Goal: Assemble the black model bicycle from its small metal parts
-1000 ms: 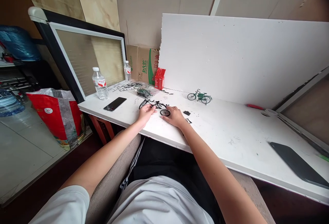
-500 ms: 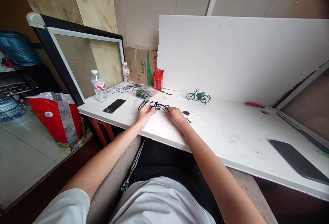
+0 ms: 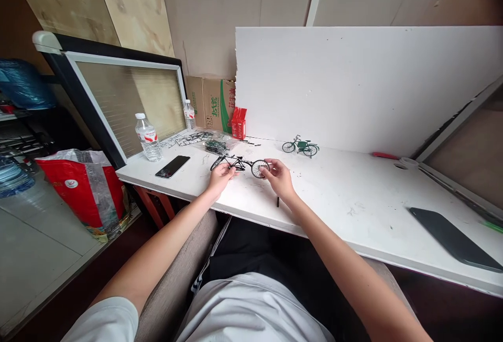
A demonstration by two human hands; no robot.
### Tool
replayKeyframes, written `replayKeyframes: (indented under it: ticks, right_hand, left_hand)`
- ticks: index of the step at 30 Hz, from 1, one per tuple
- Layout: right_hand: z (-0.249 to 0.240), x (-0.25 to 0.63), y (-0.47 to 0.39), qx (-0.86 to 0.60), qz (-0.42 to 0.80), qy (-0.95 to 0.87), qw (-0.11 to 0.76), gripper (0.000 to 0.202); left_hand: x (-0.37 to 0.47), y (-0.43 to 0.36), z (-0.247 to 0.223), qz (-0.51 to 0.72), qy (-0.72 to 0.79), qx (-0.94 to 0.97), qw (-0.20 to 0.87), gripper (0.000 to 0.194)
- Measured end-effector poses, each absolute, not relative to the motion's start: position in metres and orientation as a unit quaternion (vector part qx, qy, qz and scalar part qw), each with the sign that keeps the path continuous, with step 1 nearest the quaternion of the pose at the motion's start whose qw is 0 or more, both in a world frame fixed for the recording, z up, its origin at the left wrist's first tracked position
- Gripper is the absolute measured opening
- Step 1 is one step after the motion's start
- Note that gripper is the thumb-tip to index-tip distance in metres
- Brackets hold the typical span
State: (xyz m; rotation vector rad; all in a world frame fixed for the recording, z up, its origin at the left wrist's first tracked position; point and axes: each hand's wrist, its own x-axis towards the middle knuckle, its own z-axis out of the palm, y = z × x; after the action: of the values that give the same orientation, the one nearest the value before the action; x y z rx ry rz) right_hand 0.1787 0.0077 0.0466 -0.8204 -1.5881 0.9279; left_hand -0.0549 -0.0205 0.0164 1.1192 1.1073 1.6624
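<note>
A small black model bicycle (image 3: 240,163) is held just above the white table, between both hands. My left hand (image 3: 220,178) pinches its frame near the wheel on the left. The fingers of my right hand (image 3: 278,175) are closed on the rim of the right wheel (image 3: 259,168), which faces the camera. Behind and to the right, a finished-looking green model bicycle (image 3: 302,146) stands upright. Near my right wrist lies a short black piece (image 3: 277,202). Clear bags with dark green parts (image 3: 216,146) lie behind the black bicycle.
A phone (image 3: 173,166) and a water bottle (image 3: 148,138) are at the left, with black part frames (image 3: 192,137) behind. A red box (image 3: 238,123) stands at the back. On the right lie a dark flat slab (image 3: 451,237) and a red tool (image 3: 386,156).
My right hand has turned and lifted slightly, and the right wheel now shows its full round face. The camera view has shifted a little.
</note>
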Motion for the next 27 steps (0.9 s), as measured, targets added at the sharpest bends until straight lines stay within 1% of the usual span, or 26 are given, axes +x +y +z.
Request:
replayKeyframes:
  ticks: [5,8,10,16,20,23,27]
  right_hand:
    - [0.040,0.181,-0.029,-0.305,0.436,-0.695,0.484,0.048]
    - [0.037,0.177,-0.035,-0.291,0.488,-0.665,0.485,0.043]
    - [0.035,0.175,-0.036,-0.288,0.498,-0.660,0.483,0.039]
    - [0.036,0.175,-0.041,-0.304,0.424,-0.727,0.446,0.030]
    - [0.034,0.174,-0.044,-0.291,0.409,-0.737,0.453,0.026]
    - [0.033,0.173,-0.043,-0.276,0.408,-0.741,0.456,0.028]
    - [0.028,0.173,-0.039,-0.272,0.394,-0.766,0.430,0.041]
  left_hand:
    - [-0.051,-0.026,0.020,0.643,0.416,0.479,0.428,0.060]
    - [-0.049,-0.030,0.024,0.625,0.411,0.492,0.445,0.061]
    - [-0.048,-0.033,0.027,0.618,0.411,0.493,0.454,0.062]
    - [-0.049,-0.035,0.028,0.589,0.400,0.509,0.484,0.056]
    - [-0.051,-0.032,0.023,0.582,0.366,0.506,0.520,0.056]
    - [-0.051,-0.030,0.021,0.584,0.354,0.507,0.526,0.060]
    - [-0.050,-0.027,0.017,0.590,0.343,0.518,0.515,0.060]
